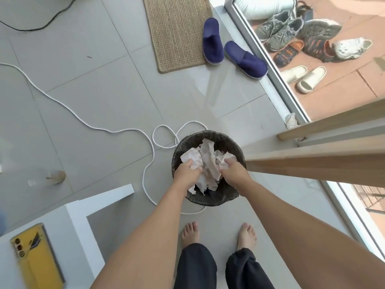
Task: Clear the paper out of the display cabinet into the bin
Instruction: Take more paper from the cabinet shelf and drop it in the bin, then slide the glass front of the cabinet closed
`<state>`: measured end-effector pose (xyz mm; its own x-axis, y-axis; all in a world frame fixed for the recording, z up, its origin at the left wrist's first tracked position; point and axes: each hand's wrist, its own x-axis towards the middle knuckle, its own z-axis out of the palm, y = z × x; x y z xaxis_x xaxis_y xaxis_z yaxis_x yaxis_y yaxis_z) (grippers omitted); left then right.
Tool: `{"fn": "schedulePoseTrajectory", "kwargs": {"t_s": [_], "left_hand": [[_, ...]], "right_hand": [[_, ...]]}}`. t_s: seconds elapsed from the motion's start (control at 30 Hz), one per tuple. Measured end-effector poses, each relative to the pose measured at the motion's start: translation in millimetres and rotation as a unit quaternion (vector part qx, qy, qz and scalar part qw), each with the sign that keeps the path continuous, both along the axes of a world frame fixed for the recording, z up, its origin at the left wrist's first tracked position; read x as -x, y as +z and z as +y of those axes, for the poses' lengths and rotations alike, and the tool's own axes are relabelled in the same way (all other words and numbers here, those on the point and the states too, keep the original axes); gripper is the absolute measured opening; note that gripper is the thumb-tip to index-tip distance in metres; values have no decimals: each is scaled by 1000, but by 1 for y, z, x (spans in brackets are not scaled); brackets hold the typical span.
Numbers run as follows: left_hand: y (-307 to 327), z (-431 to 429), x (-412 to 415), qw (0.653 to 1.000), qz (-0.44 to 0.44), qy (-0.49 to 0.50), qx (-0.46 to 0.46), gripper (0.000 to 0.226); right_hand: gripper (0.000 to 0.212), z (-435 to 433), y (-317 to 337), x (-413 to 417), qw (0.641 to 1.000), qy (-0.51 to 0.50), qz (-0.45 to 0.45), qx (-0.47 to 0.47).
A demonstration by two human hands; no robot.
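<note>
Grey floor tiles fill the head view, with a white cable looping across them toward a round bin lined in dark plastic, which stands just beside a pale wooden cabinet edge. Over the bin's mouth, the left hand and right hand each have their grip curled closed around 1 shared bundle of crumpled paper, the left at its near-left side, the right at its near-right side; loose torn ends hang down inside the liner. The paper is thus at the bin, above or partly within its rim, not yet let go. To finish this step well, I judge both hands should lower the bundle deeper, then open together, so no torn strip catches on the liner or spills onto the tiles. A white tabletop at lower left carries a yellow phone; 2 blue slippers lie by a woven mat.
</note>
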<state>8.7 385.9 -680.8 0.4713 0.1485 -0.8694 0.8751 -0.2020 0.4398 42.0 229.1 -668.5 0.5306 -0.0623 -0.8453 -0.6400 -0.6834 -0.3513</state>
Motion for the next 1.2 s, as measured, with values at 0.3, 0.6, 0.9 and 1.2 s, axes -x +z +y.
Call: {"fn": "schedulePoseTrajectory", "kwargs": {"t_s": [0.3, 0.6, 0.9, 1.2], "left_hand": [[104, 13, -14, 984, -100, -102, -102, 39], [268, 20, -33, 952, -184, -192, -155, 29], [447, 21, -37, 887, -309, -254, -231, 43], [598, -13, -8, 823, -475, -172, -259, 32]], "right_hand": [[30, 20, 110, -15, 983, 140, -100, 59], [30, 30, 266, -24, 952, 210, -204, 86], [38, 25, 434, -9, 917, 245, -292, 120], [27, -12, 589, 40, 842, 214, -482, 110]]}}
